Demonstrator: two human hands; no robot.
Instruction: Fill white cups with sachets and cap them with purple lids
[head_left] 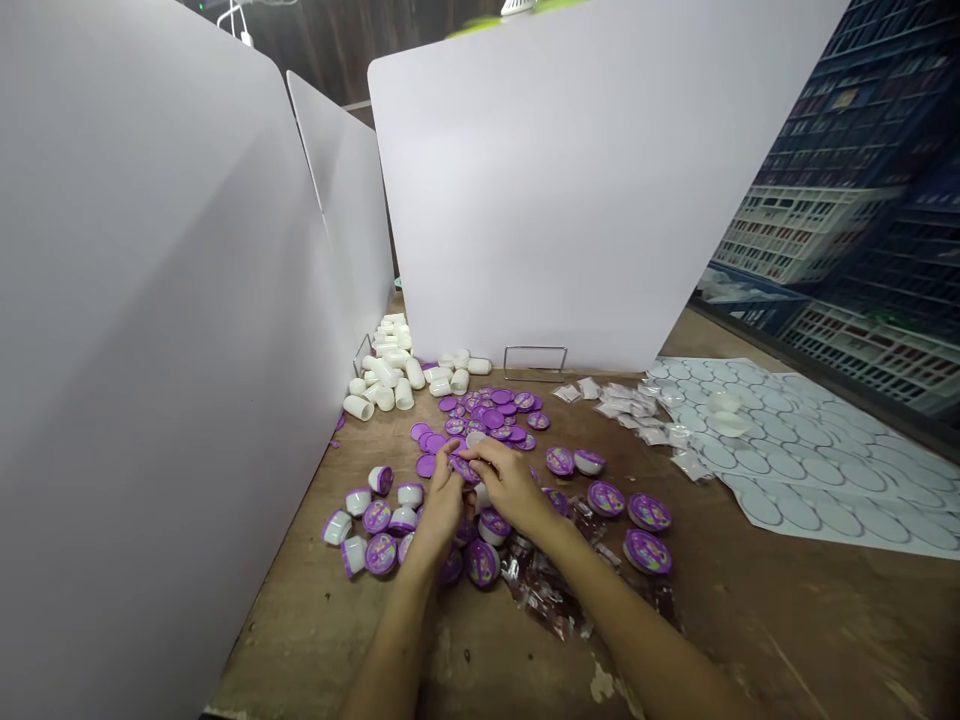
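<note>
Both hands meet over the middle of the tabletop, the left hand and the right hand grasping one purple printed lid between their fingertips; whether a cup sits under it, the fingers hide. Purple lids lie loosely heaped just beyond the fingers, some overlapping.

Room is tightest on the left — a tall white side panel runs along that edge, with lidded cups clustered between it and the left forearm, some tipped over. White tubes fill the corner where this panel nears the white front panel, whose wire foot juts onto the wood.

Dark packets crowd under and beside the right forearm, and a few more purple-topped cups stand or lean to its right. Past those the brown wood opens wide — up to the near edge of the oval-printed sheets, with small white packets by their left edge. Stacked crates rise beyond the far right side.
</note>
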